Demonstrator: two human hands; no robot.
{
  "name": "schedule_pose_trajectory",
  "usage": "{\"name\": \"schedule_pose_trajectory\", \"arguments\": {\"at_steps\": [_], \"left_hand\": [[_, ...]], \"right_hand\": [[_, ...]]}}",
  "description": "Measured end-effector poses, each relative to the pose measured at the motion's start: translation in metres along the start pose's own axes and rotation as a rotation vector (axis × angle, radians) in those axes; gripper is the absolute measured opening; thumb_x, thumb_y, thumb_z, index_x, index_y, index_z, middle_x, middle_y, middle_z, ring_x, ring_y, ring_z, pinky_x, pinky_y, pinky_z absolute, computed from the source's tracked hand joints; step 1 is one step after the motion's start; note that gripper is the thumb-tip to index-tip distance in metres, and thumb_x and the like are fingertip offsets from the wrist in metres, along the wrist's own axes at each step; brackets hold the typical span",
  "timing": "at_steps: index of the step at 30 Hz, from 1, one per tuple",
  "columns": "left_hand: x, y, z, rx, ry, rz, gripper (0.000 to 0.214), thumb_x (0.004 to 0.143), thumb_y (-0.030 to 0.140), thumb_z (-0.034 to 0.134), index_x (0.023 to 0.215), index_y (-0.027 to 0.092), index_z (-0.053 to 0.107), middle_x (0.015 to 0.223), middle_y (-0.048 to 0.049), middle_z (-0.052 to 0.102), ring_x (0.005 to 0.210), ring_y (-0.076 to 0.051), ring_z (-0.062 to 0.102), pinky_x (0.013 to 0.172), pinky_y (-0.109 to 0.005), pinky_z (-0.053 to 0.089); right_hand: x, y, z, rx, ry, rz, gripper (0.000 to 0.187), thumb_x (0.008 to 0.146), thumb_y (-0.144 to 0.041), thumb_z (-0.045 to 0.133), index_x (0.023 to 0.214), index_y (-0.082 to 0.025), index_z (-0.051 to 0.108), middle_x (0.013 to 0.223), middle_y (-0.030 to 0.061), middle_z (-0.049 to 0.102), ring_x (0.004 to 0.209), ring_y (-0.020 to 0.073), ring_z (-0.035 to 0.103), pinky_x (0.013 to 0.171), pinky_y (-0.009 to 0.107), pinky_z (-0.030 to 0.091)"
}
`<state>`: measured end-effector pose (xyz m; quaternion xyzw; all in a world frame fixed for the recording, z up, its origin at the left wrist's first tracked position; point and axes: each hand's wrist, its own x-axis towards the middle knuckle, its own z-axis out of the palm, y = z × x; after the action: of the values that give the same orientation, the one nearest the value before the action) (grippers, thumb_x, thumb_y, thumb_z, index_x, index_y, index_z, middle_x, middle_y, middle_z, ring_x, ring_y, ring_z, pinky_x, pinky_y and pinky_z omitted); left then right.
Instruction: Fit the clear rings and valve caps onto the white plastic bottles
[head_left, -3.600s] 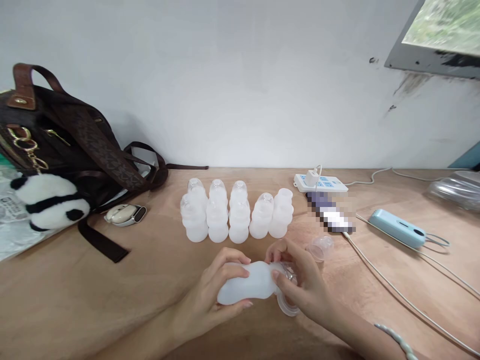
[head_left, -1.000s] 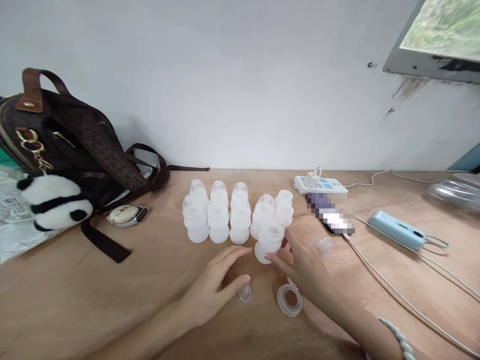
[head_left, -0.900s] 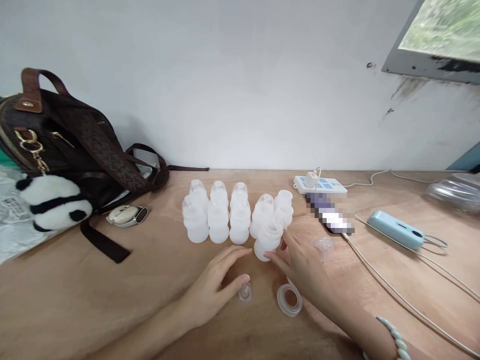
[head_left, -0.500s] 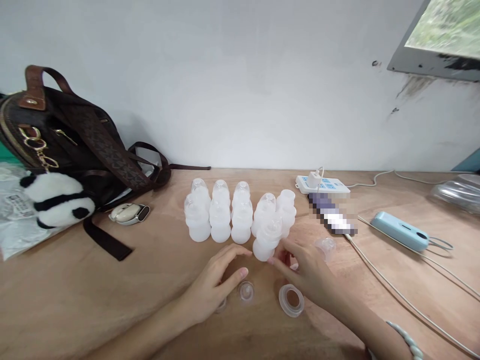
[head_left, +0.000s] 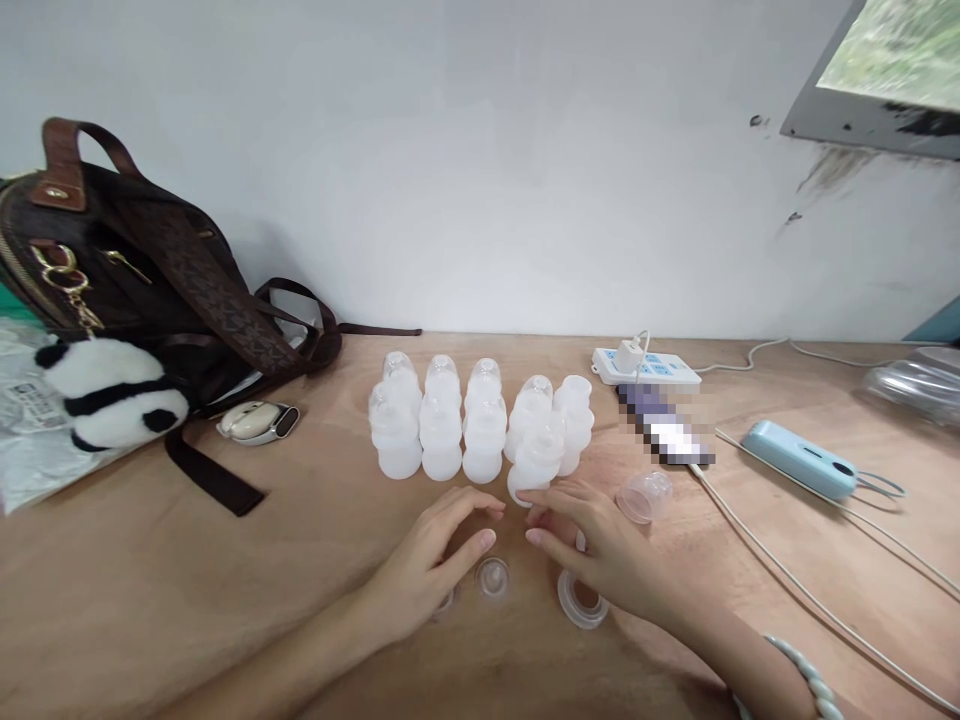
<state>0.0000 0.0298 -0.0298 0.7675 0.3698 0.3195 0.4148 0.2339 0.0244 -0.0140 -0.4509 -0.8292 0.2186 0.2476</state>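
Several small frosted white bottles [head_left: 442,430] stand in rows on the wooden table [head_left: 225,600]. One more bottle [head_left: 536,460] stands at the front right of the group. My right hand [head_left: 592,550] lies open just below it, fingertips near its base, holding nothing. My left hand [head_left: 431,565] rests open on the table, fingers stretched toward the bottles. A small clear nipple piece [head_left: 493,577] lies by my left fingers. A clear screw ring [head_left: 581,605] sits under my right hand. A clear cap [head_left: 643,497] lies on its side to the right.
A dark brown bag [head_left: 127,270] with a panda plush [head_left: 112,392] stands at left, a small beige device [head_left: 255,421] beside it. A white power strip [head_left: 645,366], a blurred phone [head_left: 664,430], a light blue device [head_left: 799,458] and cables [head_left: 810,590] lie at right.
My right hand set the bottle upright beside the group and let go of it, then drew back toward me. My left hand stayed resting on the table.
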Motion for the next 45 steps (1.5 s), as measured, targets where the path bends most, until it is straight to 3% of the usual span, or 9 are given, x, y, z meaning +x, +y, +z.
{"name": "schedule_pose_trajectory", "arguments": {"at_steps": [7,14,16,21,24,27,33,40,45], "left_hand": [[0.000,0.000,-0.001,0.017,-0.001,-0.005,0.023,0.100,0.032,0.048,0.115,0.024,0.064,0.114,-0.0051,0.071,0.109,-0.025,0.064,0.098,-0.038,0.047],[0.001,0.001,-0.001,0.006,-0.013,-0.011,0.024,0.101,0.035,0.047,0.113,0.023,0.065,0.111,-0.0058,0.071,0.106,-0.025,0.064,0.095,-0.038,0.047],[0.001,-0.001,-0.002,-0.017,-0.022,-0.004,0.027,0.101,0.040,0.047,0.114,0.023,0.064,0.112,-0.0062,0.071,0.107,-0.026,0.063,0.096,-0.039,0.046],[0.000,-0.002,-0.009,-0.007,-0.115,0.104,0.047,0.091,0.063,0.056,0.117,0.024,0.063,0.104,-0.0060,0.068,0.097,-0.026,0.060,0.089,-0.038,0.045],[0.000,0.003,-0.014,0.112,-0.236,0.103,0.038,0.079,0.041,0.073,0.111,0.025,0.061,0.101,-0.0030,0.064,0.093,-0.025,0.058,0.088,-0.036,0.043],[0.000,0.008,-0.015,0.220,-0.312,0.106,0.047,0.063,0.012,0.066,0.107,0.027,0.059,0.101,0.0003,0.064,0.095,-0.024,0.058,0.097,-0.040,0.039],[0.003,0.004,-0.008,0.234,-0.229,0.062,0.031,0.071,0.007,0.059,0.097,0.024,0.059,0.095,0.0007,0.065,0.091,-0.022,0.057,0.088,-0.035,0.040],[0.003,0.000,-0.003,0.178,-0.161,0.039,0.016,0.089,0.025,0.065,0.103,0.023,0.060,0.098,-0.0023,0.064,0.090,-0.023,0.056,0.087,-0.038,0.041],[0.001,-0.005,-0.002,0.184,-0.162,0.027,0.051,0.077,0.030,0.083,0.118,0.023,0.055,0.110,-0.0052,0.062,0.100,-0.028,0.055,0.090,-0.041,0.043]], "right_hand": [[0.001,0.009,0.001,-0.016,0.021,-0.008,0.028,0.093,-0.024,0.064,0.121,-0.022,0.066,0.113,0.0095,0.073,0.108,0.0277,0.067,0.091,0.046,0.055],[0.001,0.007,-0.004,-0.026,0.013,0.015,0.018,0.093,-0.023,0.063,0.111,-0.022,0.066,0.108,0.0086,0.072,0.102,0.0261,0.066,0.086,0.042,0.053],[0.000,0.002,-0.013,-0.041,-0.053,-0.008,0.008,0.089,-0.023,0.069,0.095,-0.022,0.064,0.095,0.0046,0.071,0.092,0.0239,0.064,0.085,0.041,0.050],[-0.005,-0.008,-0.030,-0.100,-0.361,-0.140,0.035,0.068,-0.035,0.085,0.085,-0.023,0.057,0.087,-0.0006,0.063,0.085,0.0228,0.058,0.081,0.040,0.043],[-0.009,-0.007,-0.029,-0.188,-0.448,-0.165,0.039,0.064,-0.033,0.084,0.091,-0.024,0.058,0.093,0.0012,0.062,0.088,0.0254,0.056,0.079,0.040,0.042],[-0.012,-0.007,-0.026,-0.213,-0.490,-0.153,0.039,0.060,-0.021,0.081,0.090,-0.023,0.057,0.094,0.0014,0.061,0.088,0.0255,0.056,0.081,0.042,0.042],[-0.009,-0.013,-0.029,-0.158,-0.416,-0.072,0.036,0.067,0.000,0.065,0.093,-0.023,0.056,0.092,0.0015,0.063,0.088,0.0235,0.059,0.079,0.038,0.047],[-0.008,-0.020,-0.016,0.136,0.084,-0.302,0.024,0.093,-0.016,0.066,0.111,-0.025,0.053,0.113,0.0055,0.066,0.105,0.0218,0.062,0.087,0.036,0.054],[-0.005,-0.020,0.005,0.019,-0.053,-0.367,0.030,0.094,-0.020,0.068,0.121,-0.020,0.056,0.116,0.0103,0.068,0.113,0.0268,0.061,0.093,0.041,0.056]]}}
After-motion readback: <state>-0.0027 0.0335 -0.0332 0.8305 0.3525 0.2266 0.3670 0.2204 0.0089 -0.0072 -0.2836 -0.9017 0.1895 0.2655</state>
